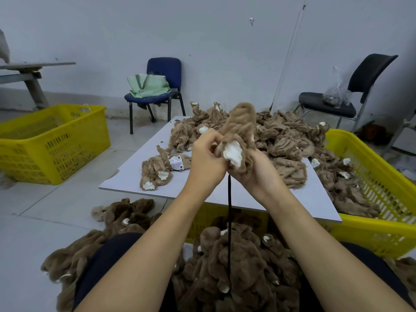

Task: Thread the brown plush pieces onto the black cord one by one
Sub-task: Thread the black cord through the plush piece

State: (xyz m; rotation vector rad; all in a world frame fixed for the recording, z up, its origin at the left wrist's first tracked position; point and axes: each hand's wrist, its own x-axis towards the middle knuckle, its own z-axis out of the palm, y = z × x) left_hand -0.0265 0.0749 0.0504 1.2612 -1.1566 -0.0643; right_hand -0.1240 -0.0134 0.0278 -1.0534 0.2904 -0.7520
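We see both hands raised together above the near edge of the tabletop (pixel 126 183). The left hand (pixel 206 164) has its fingers curled inward, pinching the edge of a brown plush piece (pixel 238 136). The right hand (pixel 258 171) grips the same piece from below, fingers wrapped round its lower folds. The piece stands up between the two hands, its white lining turned toward us.

From under the hands the black cord (pixel 229 224) hangs straight down toward six o'clock and runs into a heap of threaded plush pieces (pixel 236 266) lying between our knees. We cannot tell which hand, if either, has hold of the cord's upper end; it is hidden behind the fingers.

At twelve o'clock from the hands a pile of loose plush pieces (pixel 281 140) covers the far part of the tabletop and spills at three o'clock into a yellow crate (pixel 382 176). At nine o'clock a smaller plush clump (pixel 155 172) lies apart on the board. At seven o'clock more plush (pixel 126 212) rests on the floor.

Farther out, at ten o'clock, stands a second yellow crate (pixel 54 143). At eleven o'clock a blue chair (pixel 164 70) bears a green bag (pixel 148 85). At two o'clock a black chair (pixel 369 75) carries a clear plastic bag (pixel 335 95).
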